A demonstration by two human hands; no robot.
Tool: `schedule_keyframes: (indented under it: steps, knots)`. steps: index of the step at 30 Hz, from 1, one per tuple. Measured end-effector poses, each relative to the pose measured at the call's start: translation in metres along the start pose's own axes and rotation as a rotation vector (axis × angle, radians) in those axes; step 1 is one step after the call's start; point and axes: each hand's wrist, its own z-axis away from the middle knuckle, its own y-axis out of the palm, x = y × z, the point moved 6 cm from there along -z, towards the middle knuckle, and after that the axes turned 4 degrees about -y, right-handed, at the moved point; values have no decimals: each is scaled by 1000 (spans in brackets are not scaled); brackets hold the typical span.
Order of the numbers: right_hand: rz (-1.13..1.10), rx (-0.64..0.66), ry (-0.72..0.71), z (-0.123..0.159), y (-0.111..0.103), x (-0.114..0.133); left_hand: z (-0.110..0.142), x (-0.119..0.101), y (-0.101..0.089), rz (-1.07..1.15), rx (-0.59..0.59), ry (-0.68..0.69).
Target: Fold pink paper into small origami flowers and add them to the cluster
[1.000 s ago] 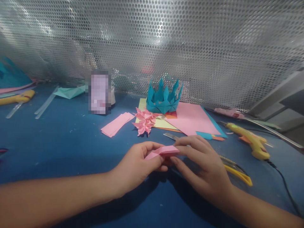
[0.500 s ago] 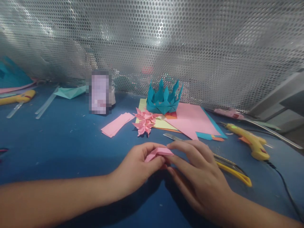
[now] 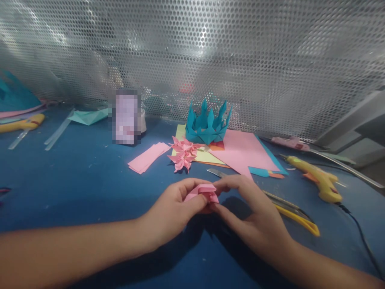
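Note:
A small folded piece of pink paper (image 3: pixel 207 188) is held above the blue table between both hands. My left hand (image 3: pixel 173 210) is closed on it, the thumb pressing its near side. At its right end, the thumb and index finger of my right hand (image 3: pixel 252 216) pinch the paper's edge. Part of the paper is hidden behind the fingers. Just beyond the hands lie pink folded paper flowers (image 3: pixel 183 154) and a stack of pink paper strips (image 3: pixel 148 157). A yellow-handled cutter (image 3: pixel 296 218) lies partly behind my right hand.
A blue paper crown (image 3: pixel 207 128) stands on coloured sheets (image 3: pixel 245 150) near the perforated metal panel (image 3: pixel 168 52). At right lies a yellow glue gun (image 3: pixel 319 178) with its cord. Further left are a blurred-out upright object (image 3: pixel 126 118), clear glue sticks (image 3: pixel 58 130) and another yellow tool (image 3: pixel 27 123).
My right hand's fingers have shifted from lying over the paper to pinching its right end, with thumb and index finger spread wider. The paper's right part now stands more bent and raised.

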Motion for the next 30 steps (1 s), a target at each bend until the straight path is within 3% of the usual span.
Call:
schedule_keyframes:
  steps: [8, 15, 21, 30]
  knots:
    - [1, 26, -50, -5, -3, 3, 7, 4, 8, 47, -35, -152]
    - [-6, 32, -100, -4, -1, 8, 14, 3, 10, 81, -81, -207]
    - [-7, 1, -157, -3, -3, 14, 19, 6, 14, 125, -47, -187]
    - [12, -19, -123, -1, -5, 13, 15, -2, 9, -15, -115, -130]
